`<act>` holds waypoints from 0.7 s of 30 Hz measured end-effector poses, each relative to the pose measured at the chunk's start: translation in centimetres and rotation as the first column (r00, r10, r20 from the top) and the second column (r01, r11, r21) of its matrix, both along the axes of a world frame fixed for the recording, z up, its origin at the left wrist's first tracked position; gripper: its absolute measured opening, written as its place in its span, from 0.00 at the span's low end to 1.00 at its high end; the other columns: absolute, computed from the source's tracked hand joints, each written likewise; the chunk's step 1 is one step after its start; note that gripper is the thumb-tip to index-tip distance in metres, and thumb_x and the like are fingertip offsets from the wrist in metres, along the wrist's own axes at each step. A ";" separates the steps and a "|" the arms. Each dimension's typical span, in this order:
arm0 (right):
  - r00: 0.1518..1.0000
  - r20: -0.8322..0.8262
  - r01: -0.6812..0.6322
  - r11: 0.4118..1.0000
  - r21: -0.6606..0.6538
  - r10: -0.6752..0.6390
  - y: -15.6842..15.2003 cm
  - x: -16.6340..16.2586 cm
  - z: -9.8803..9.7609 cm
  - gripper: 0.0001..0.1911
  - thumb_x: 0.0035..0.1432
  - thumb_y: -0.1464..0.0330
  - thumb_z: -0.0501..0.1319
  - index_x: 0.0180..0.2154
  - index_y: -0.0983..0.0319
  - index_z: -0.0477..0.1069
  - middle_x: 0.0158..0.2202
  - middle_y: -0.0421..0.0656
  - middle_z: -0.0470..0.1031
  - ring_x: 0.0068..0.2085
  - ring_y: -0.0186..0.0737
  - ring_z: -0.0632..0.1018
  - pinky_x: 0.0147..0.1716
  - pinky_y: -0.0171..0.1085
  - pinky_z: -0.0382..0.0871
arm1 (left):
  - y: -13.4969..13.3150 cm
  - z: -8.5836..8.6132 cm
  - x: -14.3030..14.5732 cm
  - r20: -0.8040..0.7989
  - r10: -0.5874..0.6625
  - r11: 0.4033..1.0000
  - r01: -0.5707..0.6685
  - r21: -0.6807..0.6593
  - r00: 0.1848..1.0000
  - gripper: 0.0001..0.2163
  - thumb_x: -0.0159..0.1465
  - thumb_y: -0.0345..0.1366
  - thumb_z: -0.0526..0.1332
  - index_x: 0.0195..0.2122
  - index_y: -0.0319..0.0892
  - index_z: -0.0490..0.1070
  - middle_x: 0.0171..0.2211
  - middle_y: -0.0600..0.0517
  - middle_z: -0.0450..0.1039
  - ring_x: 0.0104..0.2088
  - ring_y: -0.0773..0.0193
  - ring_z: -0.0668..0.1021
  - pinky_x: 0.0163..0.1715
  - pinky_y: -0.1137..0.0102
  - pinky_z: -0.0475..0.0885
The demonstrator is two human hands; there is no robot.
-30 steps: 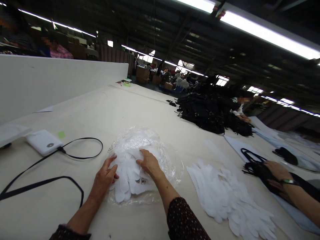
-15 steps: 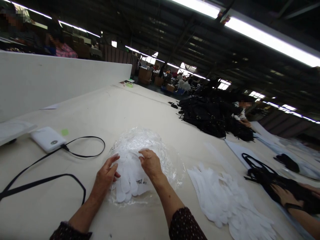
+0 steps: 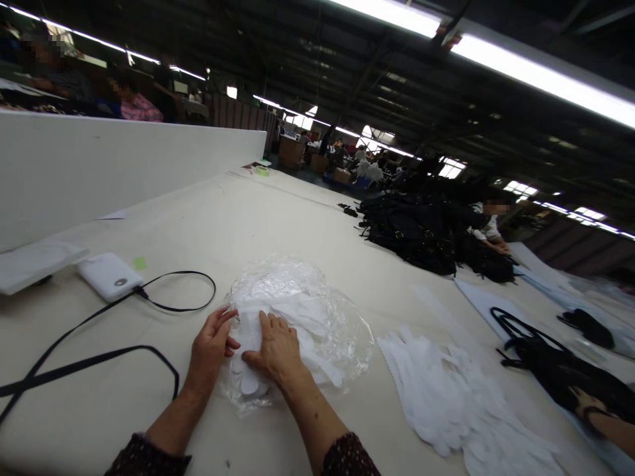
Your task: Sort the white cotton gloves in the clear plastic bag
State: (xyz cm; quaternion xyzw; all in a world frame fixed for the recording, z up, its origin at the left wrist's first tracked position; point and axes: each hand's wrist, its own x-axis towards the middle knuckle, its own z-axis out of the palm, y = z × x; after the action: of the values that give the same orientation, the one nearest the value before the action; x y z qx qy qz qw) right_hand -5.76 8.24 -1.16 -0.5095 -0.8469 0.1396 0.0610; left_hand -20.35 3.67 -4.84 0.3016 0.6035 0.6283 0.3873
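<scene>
A crumpled clear plastic bag [image 3: 317, 291] lies on the cream table [image 3: 238, 218] with a heap of white cut fabric pieces [image 3: 297, 317] on it. My left hand [image 3: 211, 347] pinches the left edge of that heap with thumb and fingers. My right hand [image 3: 275, 347] lies on the heap right beside it, fingers stretched forward and pressed down on the pieces. The two hands sit close together, both wrists in dark dotted sleeves.
A second spread of white pieces [image 3: 456, 396] lies to the right. A white power bank [image 3: 109, 276] with a black cable [image 3: 163, 301] sits at the left. Black bags [image 3: 421, 228] are piled beyond. A co-worker's hand [image 3: 595, 406] rests on a black bag [image 3: 555, 370] at the right.
My right hand has drawn back from the middle of the heap to its near left part, next to my left hand. The co-worker's arm has withdrawn toward the right edge.
</scene>
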 end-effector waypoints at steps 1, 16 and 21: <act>1.000 0.008 -0.002 1.000 -0.005 0.002 0.2 0.2 0.3 0.47 0.46 0.57 0.67 0.65 0.60 0.54 0.61 0.54 0.68 0.59 0.60 0.68 0.55 0.58 0.63 | 0.0 0.0 0.0 -0.003 -0.003 1.000 0.003 -0.002 1.000 0.19 0.64 0.42 0.58 0.56 0.49 0.66 0.56 0.48 0.73 0.21 0.72 0.76 0.17 0.76 0.70; 1.000 0.008 0.009 0.998 0.063 -0.010 0.7 -1.0 1.1 0.31 0.43 0.71 0.64 0.53 0.59 0.68 0.47 0.50 0.77 0.49 0.56 0.76 0.49 0.52 0.68 | 0.8 -1.3 0.0 -0.005 -0.066 0.996 0.066 -0.066 0.998 0.23 0.60 0.50 0.59 0.55 0.50 0.66 0.59 0.47 0.71 0.25 0.67 0.77 0.20 0.70 0.72; 0.991 -0.134 0.023 0.999 0.026 -0.020 0.5 -1.3 1.3 0.35 0.43 0.77 0.58 0.55 0.55 0.66 0.47 0.46 0.77 0.47 0.53 0.79 0.46 0.48 0.72 | 1.6 -2.4 -0.2 0.082 -0.052 0.995 0.058 -0.080 0.995 0.28 0.54 0.53 0.62 0.54 0.50 0.66 0.61 0.44 0.69 0.25 0.63 0.78 0.17 0.69 0.70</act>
State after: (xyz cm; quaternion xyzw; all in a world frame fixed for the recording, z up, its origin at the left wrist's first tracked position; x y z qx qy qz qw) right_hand -7.01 8.69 0.17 -0.5072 -0.8372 0.1612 0.1261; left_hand -20.56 5.30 -7.27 0.2766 0.6043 0.6037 0.4403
